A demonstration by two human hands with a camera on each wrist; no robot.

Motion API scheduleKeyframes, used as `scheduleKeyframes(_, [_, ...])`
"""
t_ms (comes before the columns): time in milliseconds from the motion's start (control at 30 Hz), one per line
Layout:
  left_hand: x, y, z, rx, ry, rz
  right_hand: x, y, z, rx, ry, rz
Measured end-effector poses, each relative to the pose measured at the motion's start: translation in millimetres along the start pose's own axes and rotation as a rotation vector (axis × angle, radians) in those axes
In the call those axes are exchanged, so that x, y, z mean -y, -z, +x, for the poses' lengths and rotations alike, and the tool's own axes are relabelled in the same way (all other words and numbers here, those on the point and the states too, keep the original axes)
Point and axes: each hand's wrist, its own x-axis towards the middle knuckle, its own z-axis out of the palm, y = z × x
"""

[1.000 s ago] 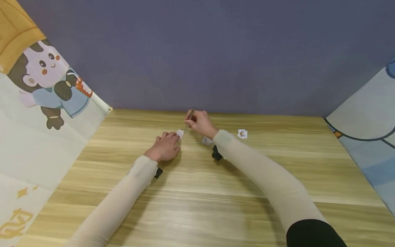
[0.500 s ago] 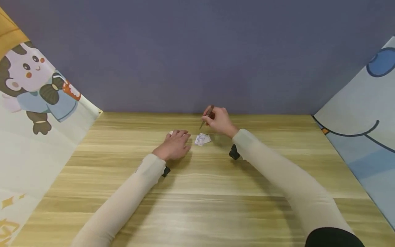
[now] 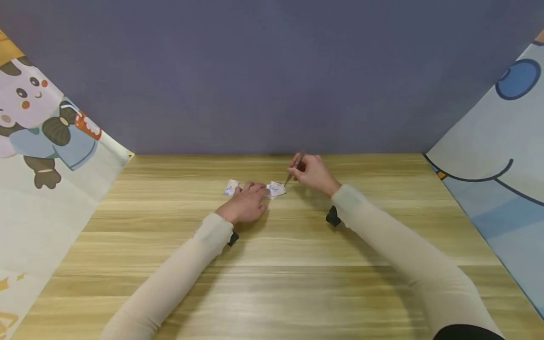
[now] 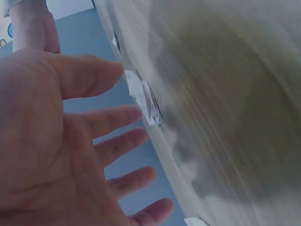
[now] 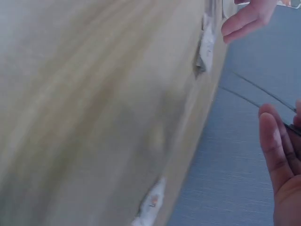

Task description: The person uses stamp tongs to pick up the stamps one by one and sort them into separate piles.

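The fingers of the right hand point(image 3: 314, 174) pinch slim dark metal tweezers point(image 3: 290, 176), prongs parted, tips just beside a small heap of thin white printed paper pieces point(image 3: 276, 189). The left hand point(image 3: 245, 206) has fingers nearly straight and spread, gripping nothing, at the heap's left side; contact is unclear. The papers look light, limp and easily creased, probably best nipped at a raised edge. Farther left on the pale wood-grain worktop point(image 3: 272, 255) lies another flat white printed paper piece point(image 3: 231, 187).
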Motion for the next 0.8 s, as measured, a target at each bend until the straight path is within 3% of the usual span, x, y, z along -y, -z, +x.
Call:
scheduleKeyframes(200, [-4.2, -4.5, 2.7, 0.046, -0.015, 0.042, -5.7, -11.4, -3.8, -0.006, -0.038, 0.014])
scheduleKeyframes(533, [-6.8, -6.1, 4.6, 0.062, -0.008, 0.057, -2.9, -19.3, -5.8, -0.058, 0.102, -0.022])
scheduleKeyframes(800, [-8.9, -6.6, 4.7, 0.081, 0.015, 0.046, 3.2, -17.0, -2.4, -0.149, 0.120, 0.043])
